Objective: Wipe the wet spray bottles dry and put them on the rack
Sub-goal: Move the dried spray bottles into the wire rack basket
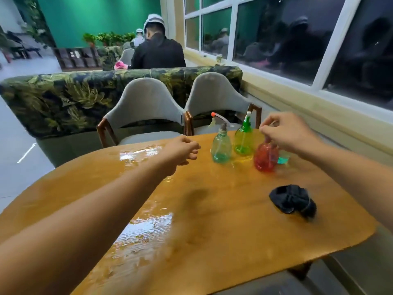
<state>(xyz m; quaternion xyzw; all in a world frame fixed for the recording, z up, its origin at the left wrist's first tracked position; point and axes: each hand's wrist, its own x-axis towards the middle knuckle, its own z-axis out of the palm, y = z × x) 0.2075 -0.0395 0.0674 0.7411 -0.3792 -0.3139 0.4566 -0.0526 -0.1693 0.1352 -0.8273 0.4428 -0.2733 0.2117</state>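
Observation:
Three spray bottles stand at the far right of the wooden table [212, 231]: a pale teal bottle [221, 146] with an orange-tipped nozzle, a bright green bottle [244, 140] behind it, and a red bottle [265, 158] nearest me. My right hand [287, 133] is over the red bottle and grips its top, hiding the spray head. My left hand [182, 150] hovers left of the teal bottle with fingers curled, holding nothing. A crumpled black cloth [293, 201] lies on the table at the right.
A small teal object [284, 159] sits behind the red bottle. Two grey chairs [148, 107] face the table's far edge, with a leaf-patterned sofa back [63, 99] behind them. A window wall [297, 50] runs along the right. A person in black [158, 52] sits beyond.

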